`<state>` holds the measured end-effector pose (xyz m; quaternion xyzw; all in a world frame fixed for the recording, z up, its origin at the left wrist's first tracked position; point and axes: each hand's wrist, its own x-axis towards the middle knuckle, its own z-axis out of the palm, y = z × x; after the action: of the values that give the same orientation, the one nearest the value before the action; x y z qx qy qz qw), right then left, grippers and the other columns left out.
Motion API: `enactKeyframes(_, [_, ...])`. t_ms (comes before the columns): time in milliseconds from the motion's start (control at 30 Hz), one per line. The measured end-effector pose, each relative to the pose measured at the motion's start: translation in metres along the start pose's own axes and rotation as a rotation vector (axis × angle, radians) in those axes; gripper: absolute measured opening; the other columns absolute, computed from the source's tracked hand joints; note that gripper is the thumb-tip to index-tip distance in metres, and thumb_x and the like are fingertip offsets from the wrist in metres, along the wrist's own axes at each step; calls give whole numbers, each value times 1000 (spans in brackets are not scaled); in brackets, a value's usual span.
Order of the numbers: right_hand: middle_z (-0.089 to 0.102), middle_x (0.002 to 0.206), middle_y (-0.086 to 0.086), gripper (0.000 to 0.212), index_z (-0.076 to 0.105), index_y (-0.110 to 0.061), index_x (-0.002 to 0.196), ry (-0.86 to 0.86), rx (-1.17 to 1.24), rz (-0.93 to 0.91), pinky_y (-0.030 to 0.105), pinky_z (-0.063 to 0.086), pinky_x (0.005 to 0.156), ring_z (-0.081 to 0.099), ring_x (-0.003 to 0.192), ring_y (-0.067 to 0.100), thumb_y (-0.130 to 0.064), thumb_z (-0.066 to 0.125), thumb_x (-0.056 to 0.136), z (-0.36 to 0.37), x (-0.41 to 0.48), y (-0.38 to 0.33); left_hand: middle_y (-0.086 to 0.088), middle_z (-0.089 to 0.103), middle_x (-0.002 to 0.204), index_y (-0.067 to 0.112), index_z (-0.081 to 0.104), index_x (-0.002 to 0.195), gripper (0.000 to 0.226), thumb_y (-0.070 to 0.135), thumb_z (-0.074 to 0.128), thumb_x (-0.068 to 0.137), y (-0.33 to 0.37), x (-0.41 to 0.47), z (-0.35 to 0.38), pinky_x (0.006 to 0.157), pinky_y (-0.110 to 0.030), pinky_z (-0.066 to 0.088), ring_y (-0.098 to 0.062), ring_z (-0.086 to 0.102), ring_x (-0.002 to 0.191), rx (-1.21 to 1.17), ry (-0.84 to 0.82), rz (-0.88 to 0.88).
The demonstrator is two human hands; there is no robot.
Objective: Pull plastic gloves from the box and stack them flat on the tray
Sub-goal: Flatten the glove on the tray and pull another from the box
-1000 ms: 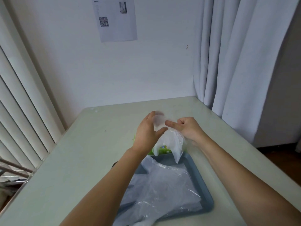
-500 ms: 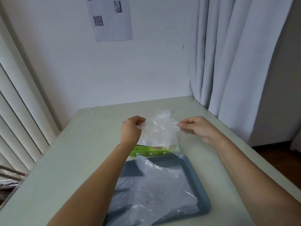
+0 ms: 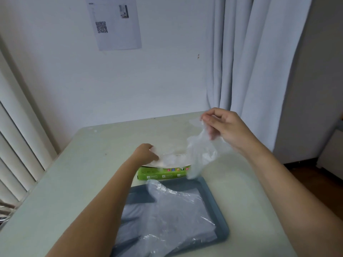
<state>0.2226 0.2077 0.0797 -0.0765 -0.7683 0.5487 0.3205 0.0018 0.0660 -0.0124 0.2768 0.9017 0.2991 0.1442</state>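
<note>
A clear plastic glove (image 3: 199, 151) is stretched in the air above the green glove box (image 3: 163, 172). My right hand (image 3: 222, 127) pinches its upper end, raised to the right. My left hand (image 3: 146, 153) grips its lower end just over the box top. The box stands on the table right behind the grey-blue tray (image 3: 219, 206). Clear gloves (image 3: 167, 214) lie spread flat in the tray, one tip sticking up toward the box.
The pale table (image 3: 74, 182) stands in a corner against a white wall with a printed sheet (image 3: 116, 23). White curtains (image 3: 250, 62) hang at the right, vertical blinds (image 3: 16, 145) at the left. Dark floor (image 3: 315, 179) shows beyond the table's right edge.
My hands have moved apart. The right hand rose up and to the right with the glove, the left hand dropped toward the box, and the glove is now stretched out between them.
</note>
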Motion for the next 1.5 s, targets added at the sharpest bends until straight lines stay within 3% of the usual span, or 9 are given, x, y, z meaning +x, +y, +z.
enactKeyframes(167, [61, 55, -10, 13, 65, -14, 91, -153, -206, -17, 18, 29, 39, 28, 38, 8, -22, 55, 96, 9, -20, -40, -12, 46, 142, 9, 37, 144, 78, 22, 78, 79, -5, -23, -47, 102, -39, 42, -28, 47, 125, -189, -246, -92])
enactKeyframes(500, [55, 51, -22, 13, 61, -19, 89, -399, -205, -41, 19, 29, 37, 32, 40, 4, -23, 52, 97, 55, -47, -65, -4, 31, 155, 19, 33, 149, 83, 60, 59, 81, -11, -88, -99, 111, -41, 30, -26, 35, 139, -114, 162, 152])
enactKeyframes(633, [64, 79, -4, 13, 64, -17, 89, -432, 47, 11, 32, 38, 62, 50, 68, 21, -22, 54, 96, 74, -53, -58, -4, 48, 145, 16, 48, 138, 89, 81, 39, 78, 0, -129, -93, 116, -38, 28, -19, 42, 136, -488, -303, 538])
enactKeyframes(733, [58, 83, 10, 11, 67, -21, 85, -365, 205, 82, 36, 32, 66, 40, 82, 30, -25, 60, 93, 79, -51, -49, -22, 63, 120, 0, 63, 118, 79, 67, 64, 76, -1, -144, -83, 102, -44, 45, -36, 59, 113, -484, -539, 529])
enactKeyframes(867, [51, 85, 19, 12, 69, -23, 80, -226, 205, 175, 38, 34, 75, 46, 78, 31, -29, 62, 88, 74, -51, -32, -5, 68, 81, 10, 71, 80, 22, 31, 79, 76, -9, -150, -86, 74, -22, 51, -15, 63, 74, -532, -667, 405])
enactKeyframes(967, [61, 80, 28, 16, 61, -12, 86, -215, -21, 236, 15, 34, 42, 49, 39, 13, -16, 51, 98, 66, -63, -15, -3, 64, 70, 8, 64, 75, 10, 9, 69, 84, -20, -147, -85, 63, -20, 50, -12, 60, 62, -532, -716, 271])
enactKeyframes(1167, [58, 66, -10, 14, 59, -12, 83, -202, -389, 299, 15, 36, 42, 53, 47, 4, -10, 52, 96, 72, -86, 52, -5, 61, 67, 7, 58, 86, 16, 4, 74, 81, -33, -137, -50, 58, -20, 49, -12, 56, 53, -246, -518, 38])
enactKeyframes(1267, [63, 91, -7, 14, 61, -18, 84, -240, -499, 327, 16, 40, 70, 57, 91, 8, -12, 53, 93, 76, -89, 82, 0, 65, 68, 12, 64, 83, 15, 14, 79, 77, -40, -132, -31, 70, -25, 52, -13, 59, 60, -11, -451, 9])
enactKeyframes(1500, [63, 98, -1, 12, 61, -17, 83, -288, -541, 337, 19, 39, 70, 57, 97, 12, -16, 55, 93, 83, -84, 97, -1, 65, 79, 10, 58, 91, 25, 25, 75, 82, -38, -140, -39, 67, -22, 54, -14, 64, 69, 490, -242, -143])
